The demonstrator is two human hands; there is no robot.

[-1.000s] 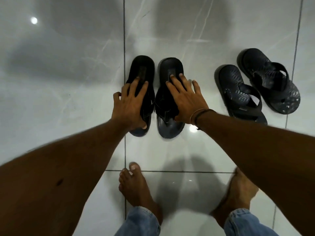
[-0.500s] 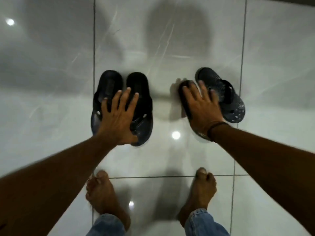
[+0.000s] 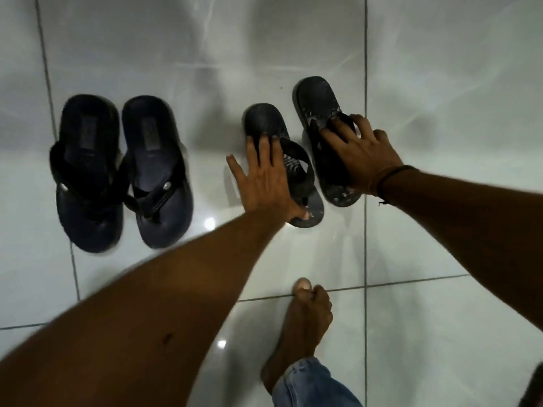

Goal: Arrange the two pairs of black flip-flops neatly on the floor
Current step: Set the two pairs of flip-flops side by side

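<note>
First pair sits aligned, soles touching, at frame left. Second pair at centre-right is uneven: left hand lies flat, fingers spread, on the nearer flip-flop; right hand has fingers hooked on the strap of the farther flip-flop. Recommended: draw the farther one down level and square.

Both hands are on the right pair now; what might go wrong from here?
The right hand hooks only the strap of the outer flip-flop, so it may twist rather than slide straight. That flip-flop sits further forward than the inner flip-flop, so the pair could end staggered. Sliding leftward risks bumping the left pair.
</note>
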